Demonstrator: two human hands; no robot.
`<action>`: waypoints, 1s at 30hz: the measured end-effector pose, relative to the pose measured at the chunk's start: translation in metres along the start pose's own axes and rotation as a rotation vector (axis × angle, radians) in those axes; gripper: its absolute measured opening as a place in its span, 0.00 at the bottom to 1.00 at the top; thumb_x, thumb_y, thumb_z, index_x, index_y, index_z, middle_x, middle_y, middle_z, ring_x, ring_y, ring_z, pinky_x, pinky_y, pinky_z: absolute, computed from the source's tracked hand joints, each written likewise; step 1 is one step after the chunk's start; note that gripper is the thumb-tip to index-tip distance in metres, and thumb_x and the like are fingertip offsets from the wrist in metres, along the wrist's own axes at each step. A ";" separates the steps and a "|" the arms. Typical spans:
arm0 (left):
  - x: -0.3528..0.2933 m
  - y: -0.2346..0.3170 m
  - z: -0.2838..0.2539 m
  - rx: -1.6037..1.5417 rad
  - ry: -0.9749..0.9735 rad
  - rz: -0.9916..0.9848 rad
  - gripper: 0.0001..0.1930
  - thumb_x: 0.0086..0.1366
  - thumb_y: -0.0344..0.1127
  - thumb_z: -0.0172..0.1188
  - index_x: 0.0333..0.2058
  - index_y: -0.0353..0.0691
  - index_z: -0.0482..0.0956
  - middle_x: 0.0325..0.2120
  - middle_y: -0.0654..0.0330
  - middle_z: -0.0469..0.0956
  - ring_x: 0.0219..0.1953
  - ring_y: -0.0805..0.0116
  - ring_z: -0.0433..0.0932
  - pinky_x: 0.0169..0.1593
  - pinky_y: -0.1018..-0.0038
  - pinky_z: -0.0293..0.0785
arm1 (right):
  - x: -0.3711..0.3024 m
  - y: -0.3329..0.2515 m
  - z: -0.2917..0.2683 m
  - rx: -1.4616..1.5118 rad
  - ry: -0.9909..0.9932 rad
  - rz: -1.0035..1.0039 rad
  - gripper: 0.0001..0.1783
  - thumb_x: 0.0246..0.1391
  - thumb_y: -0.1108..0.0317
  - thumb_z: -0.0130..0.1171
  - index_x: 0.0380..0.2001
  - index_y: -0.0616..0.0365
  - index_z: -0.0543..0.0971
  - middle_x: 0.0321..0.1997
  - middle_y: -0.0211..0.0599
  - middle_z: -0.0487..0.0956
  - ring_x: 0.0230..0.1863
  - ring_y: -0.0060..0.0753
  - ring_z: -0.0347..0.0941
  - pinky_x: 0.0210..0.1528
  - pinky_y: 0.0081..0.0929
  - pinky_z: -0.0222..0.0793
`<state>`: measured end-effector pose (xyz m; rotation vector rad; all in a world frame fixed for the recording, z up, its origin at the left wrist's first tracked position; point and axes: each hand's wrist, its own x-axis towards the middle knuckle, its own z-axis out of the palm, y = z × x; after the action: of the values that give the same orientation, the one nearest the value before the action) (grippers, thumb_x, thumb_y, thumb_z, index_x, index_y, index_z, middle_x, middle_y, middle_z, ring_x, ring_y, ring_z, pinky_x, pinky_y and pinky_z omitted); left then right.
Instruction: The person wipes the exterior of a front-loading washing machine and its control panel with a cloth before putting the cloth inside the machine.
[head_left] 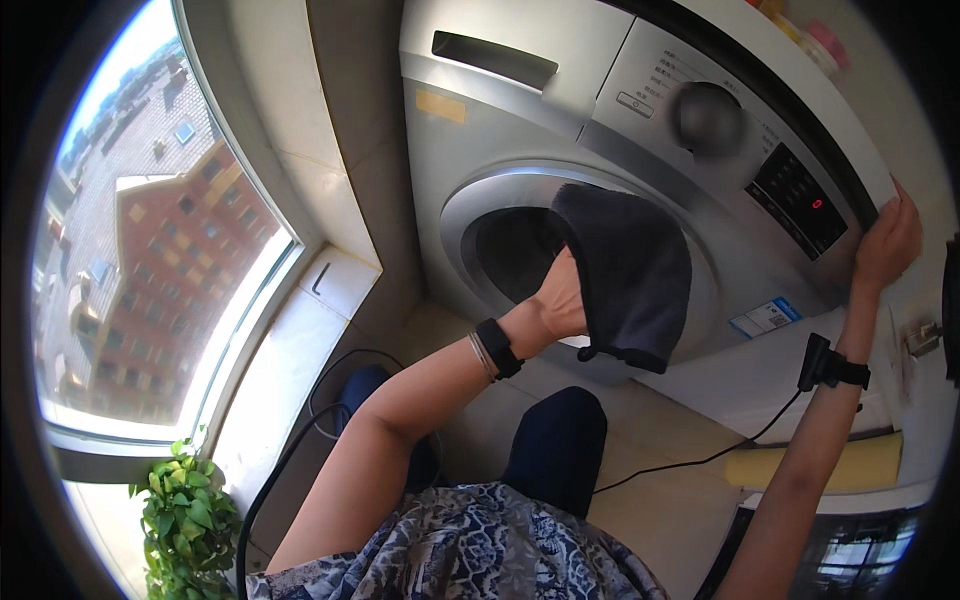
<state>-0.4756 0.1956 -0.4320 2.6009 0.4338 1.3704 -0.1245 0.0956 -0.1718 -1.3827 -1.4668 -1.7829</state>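
My left hand [562, 300] holds a dark grey cloth [630, 270] up against the round door [480, 200] of a silver front-loading washing machine [520, 130]. The cloth drapes over my fingers and hides them. Behind it the dark drum opening [515, 255] shows. My right hand [885, 245] rests flat on the machine's top right corner, close to the dark display panel [800, 200] with a red light. Both wrists wear black bands, and a black cable [700, 460] runs from the right one.
A large window [150, 230] with a white sill [300, 330] lies to the left, with a leafy green plant [185, 520] below it. A round control knob [707, 117] and a detergent drawer [495, 55] sit on the machine's front. A yellow roll [810, 465] lies at the right. My knees in dark trousers [560, 440] are below.
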 end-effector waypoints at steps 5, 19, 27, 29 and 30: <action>0.006 -0.006 0.001 0.156 0.069 0.046 0.26 0.59 0.37 0.53 0.57 0.40 0.69 0.57 0.53 0.69 0.62 0.54 0.63 0.64 0.59 0.56 | -0.001 -0.030 0.000 0.047 0.040 0.065 0.15 0.63 0.63 0.43 0.44 0.49 0.80 0.38 0.33 0.80 0.38 0.38 0.74 0.44 0.33 0.65; 0.026 -0.006 0.033 0.043 0.068 -0.020 0.27 0.65 0.52 0.51 0.60 0.48 0.69 0.60 0.57 0.67 0.63 0.55 0.62 0.67 0.57 0.49 | 0.005 -0.032 -0.001 0.034 0.143 0.061 0.14 0.62 0.63 0.45 0.44 0.45 0.80 0.37 0.27 0.79 0.40 0.32 0.72 0.49 0.30 0.61; 0.003 0.049 0.137 0.124 -0.255 0.348 0.25 0.60 0.37 0.49 0.58 0.42 0.69 0.62 0.59 0.64 0.67 0.62 0.56 0.70 0.59 0.44 | 0.010 -0.041 -0.004 0.099 0.095 0.095 0.13 0.60 0.65 0.47 0.42 0.47 0.80 0.36 0.28 0.78 0.39 0.33 0.72 0.48 0.32 0.61; 0.007 0.059 0.137 0.358 -0.330 0.523 0.25 0.61 0.38 0.47 0.58 0.44 0.69 0.63 0.60 0.63 0.68 0.63 0.54 0.70 0.59 0.43 | 0.008 -0.038 -0.006 0.088 0.095 0.093 0.12 0.60 0.66 0.47 0.42 0.47 0.80 0.36 0.28 0.78 0.39 0.34 0.72 0.48 0.32 0.61; 0.008 0.059 0.133 0.372 -0.394 0.512 0.25 0.62 0.38 0.46 0.59 0.44 0.68 0.64 0.61 0.61 0.68 0.65 0.52 0.70 0.60 0.41 | 0.008 -0.038 -0.007 0.092 0.082 0.101 0.12 0.60 0.66 0.47 0.42 0.47 0.79 0.36 0.28 0.78 0.39 0.34 0.72 0.48 0.32 0.61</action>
<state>-0.3509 0.1411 -0.4846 3.3569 -0.0541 0.8985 -0.1615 0.1040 -0.1816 -1.2991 -1.3932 -1.6688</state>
